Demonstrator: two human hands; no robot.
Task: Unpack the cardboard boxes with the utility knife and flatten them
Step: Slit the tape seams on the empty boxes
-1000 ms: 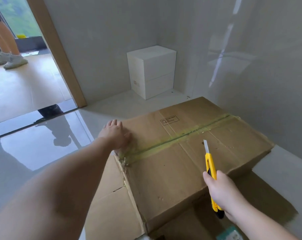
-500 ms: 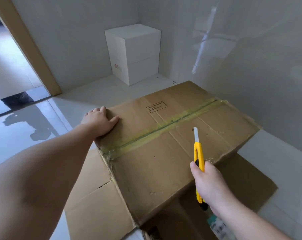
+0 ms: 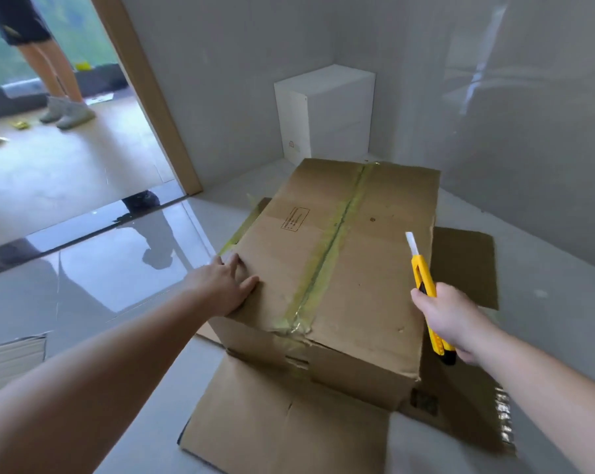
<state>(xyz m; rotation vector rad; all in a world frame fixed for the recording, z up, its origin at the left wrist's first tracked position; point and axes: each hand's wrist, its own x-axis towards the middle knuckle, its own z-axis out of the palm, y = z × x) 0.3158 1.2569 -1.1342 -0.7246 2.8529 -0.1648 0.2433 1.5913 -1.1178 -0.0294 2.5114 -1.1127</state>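
Sealed cardboard box (image 3: 343, 268) sits on flattened cardboard (image 3: 282, 422) on the floor, yellowish tape (image 3: 326, 265) running down its top seam. Left hand (image 3: 220, 285) lies flat on the near-left top corner, fingers spread and straight. Right hand (image 3: 449, 319) grips the yellow utility knife (image 3: 424, 278) just right of the box, blade extended and pointing up and away, clear of the cardboard.

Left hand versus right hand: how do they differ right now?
The left hand lies flat with straight fingers on the near left corner of the cardboard box, holding nothing; the right hand is curled round the yellow utility knife. The left hand touches the box top; the right hand is at the box's right edge, blade out and off the taped seam. Both are bare.
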